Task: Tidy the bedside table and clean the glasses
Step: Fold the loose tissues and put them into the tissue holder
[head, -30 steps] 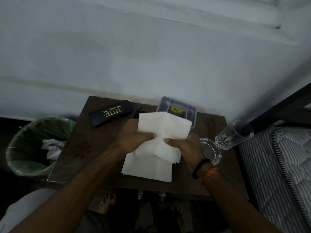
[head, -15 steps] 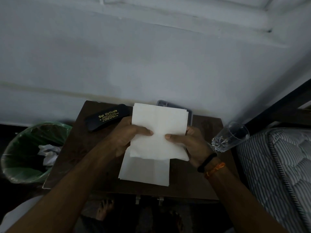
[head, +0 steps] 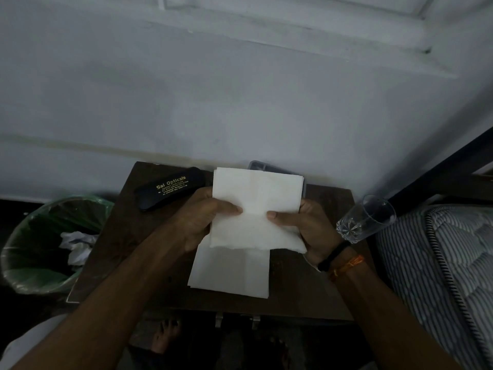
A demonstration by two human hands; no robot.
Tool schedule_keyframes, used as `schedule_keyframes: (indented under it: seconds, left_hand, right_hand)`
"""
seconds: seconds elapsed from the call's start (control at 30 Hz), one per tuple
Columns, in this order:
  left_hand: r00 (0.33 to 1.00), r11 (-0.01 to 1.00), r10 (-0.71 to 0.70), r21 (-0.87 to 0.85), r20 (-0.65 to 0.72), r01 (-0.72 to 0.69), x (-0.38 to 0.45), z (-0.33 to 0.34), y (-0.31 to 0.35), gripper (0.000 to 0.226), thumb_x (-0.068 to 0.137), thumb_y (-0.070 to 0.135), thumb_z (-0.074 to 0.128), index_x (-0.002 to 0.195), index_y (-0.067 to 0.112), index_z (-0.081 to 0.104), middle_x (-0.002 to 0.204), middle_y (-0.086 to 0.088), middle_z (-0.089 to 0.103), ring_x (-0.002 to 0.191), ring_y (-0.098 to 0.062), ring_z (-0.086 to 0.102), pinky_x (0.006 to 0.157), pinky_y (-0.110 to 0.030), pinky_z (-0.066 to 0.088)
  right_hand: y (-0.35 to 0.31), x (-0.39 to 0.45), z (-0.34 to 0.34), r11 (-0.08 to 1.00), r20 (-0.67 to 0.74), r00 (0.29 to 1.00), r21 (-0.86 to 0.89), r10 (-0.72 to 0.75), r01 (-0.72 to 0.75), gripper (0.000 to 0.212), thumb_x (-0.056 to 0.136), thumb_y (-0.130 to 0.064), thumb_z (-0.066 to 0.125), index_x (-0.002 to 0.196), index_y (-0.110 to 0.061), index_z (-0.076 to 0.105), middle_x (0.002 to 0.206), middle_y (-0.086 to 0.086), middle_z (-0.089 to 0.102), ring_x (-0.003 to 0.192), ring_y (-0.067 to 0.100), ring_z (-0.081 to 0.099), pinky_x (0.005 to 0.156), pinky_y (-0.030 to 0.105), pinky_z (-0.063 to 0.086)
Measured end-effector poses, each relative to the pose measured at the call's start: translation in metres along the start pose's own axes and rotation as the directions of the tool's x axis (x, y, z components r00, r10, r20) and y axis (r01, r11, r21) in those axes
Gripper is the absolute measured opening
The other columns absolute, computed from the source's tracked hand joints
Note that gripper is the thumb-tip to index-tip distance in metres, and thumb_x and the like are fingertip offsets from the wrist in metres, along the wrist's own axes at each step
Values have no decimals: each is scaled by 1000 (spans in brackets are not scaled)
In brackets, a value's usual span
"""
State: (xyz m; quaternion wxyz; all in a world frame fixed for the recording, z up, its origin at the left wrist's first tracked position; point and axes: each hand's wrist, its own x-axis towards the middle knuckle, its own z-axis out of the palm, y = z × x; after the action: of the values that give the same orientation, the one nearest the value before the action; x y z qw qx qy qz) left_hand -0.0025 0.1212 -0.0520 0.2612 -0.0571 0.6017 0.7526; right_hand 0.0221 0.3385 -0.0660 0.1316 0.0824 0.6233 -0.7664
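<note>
**Tissue held flat over the bedside table, ready for folding**

Tissue (head: pixel 256 209), a white folded sheet, is held up above the middle of the bedside table (head: pixel 120 236). The left hand (head: pixel 202 217) pinches its left edge with the thumb on the front face; the right hand (head: pixel 306 225) pinches the right edge the same way. A second white sheet (head: pixel 232 273) lies flat on the table just beneath, toward the near edge.

The step in hand looks like squaring this sheet into a pad for wiping. To do it well, keep both thumbs level so the edges meet evenly, crease it gently since thin paper tears, and keep it lifted off the dusty wood.

Left of the hands, at the far side, lies a black glasses case (head: pixel 170 188) with gold lettering; the glasses themselves are not visible. A grey tray (head: pixel 256 165) peeks out behind the tissue. A clear drinking glass (head: pixel 365 218) leans tilted at the right edge, near the striped mattress (head: pixel 440 263). A green-lined bin (head: pixel 34 249) holding crumpled paper stands left of the table.
</note>
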Motion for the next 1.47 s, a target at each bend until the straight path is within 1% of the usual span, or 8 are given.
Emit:
schedule_keyframes:
  seconds: [0.27,0.6,0.73,0.9,1.0,1.17,1.33,1.47]
  left_hand:
    - [1000,1000,1,-17,4,-1,-4,3,5,36,82,-12,59,114,2,68,111,-19,72,100,-36,70,85,-46,58]
    - [999,999,27,-25,33,-26,-3,4,1,42,79,-12,61,116,6,69,114,-18,71,107,-38,67,94,-55,53]
    - [1000,995,16,-96,-14,-17,-2,3,4,34,73,-14,67,103,3,73,100,-17,75,89,-31,72,75,-40,61]
    - [999,997,13,-73,-43,-16,-2,-1,7,19,70,-7,69,81,8,75,87,-11,74,83,-22,70,67,-28,55]
    - [999,997,44,-62,27,-42,-5,0,12,13,63,3,72,74,8,78,87,-10,75,78,-19,72,63,-25,55]
    - [989,990,138,-31,58,-137,-4,-9,17,53,81,-25,43,61,10,78,88,-7,77,87,-19,74,72,-28,61]
    - [975,974,209,70,77,-214,-4,-13,19,52,81,-23,45,61,13,78,87,-4,77,87,-16,73,78,-30,61]
    - [956,948,279,135,92,-290,-4,-21,19,53,82,-23,44,61,13,77,90,-5,77,89,-17,72,78,-32,60]
  right_hand:
    - [-4,1,-4,999,1,1000,-36,22,-22,50,71,-6,77,119,-3,65,118,16,70,111,38,64,94,53,52]
    - [-6,-3,9,997,57,998,72,12,-16,47,80,11,65,125,-1,60,118,16,69,107,32,67,80,42,58]
    - [-10,-3,5,981,126,991,186,35,-59,46,85,13,57,130,5,55,128,22,62,118,38,61,95,50,53]
    - [-21,-8,11,976,187,979,188,78,-113,26,80,3,55,82,-8,78,100,13,75,89,23,73,65,28,59]
    - [-25,-9,10,938,191,974,298,124,-178,32,80,5,47,62,-4,72,104,15,73,98,30,69,57,26,59]
    - [-28,-6,-1,952,147,982,265,120,-156,46,87,16,35,56,-5,63,111,19,68,105,36,64,51,25,57]
    - [-25,0,-10,971,126,990,221,58,-85,41,80,17,40,54,-5,61,113,26,68,104,37,68,72,36,61]
    - [-19,7,-24,997,40,999,65,34,-36,43,82,13,36,57,-11,61,103,30,64,88,42,59,61,35,47]
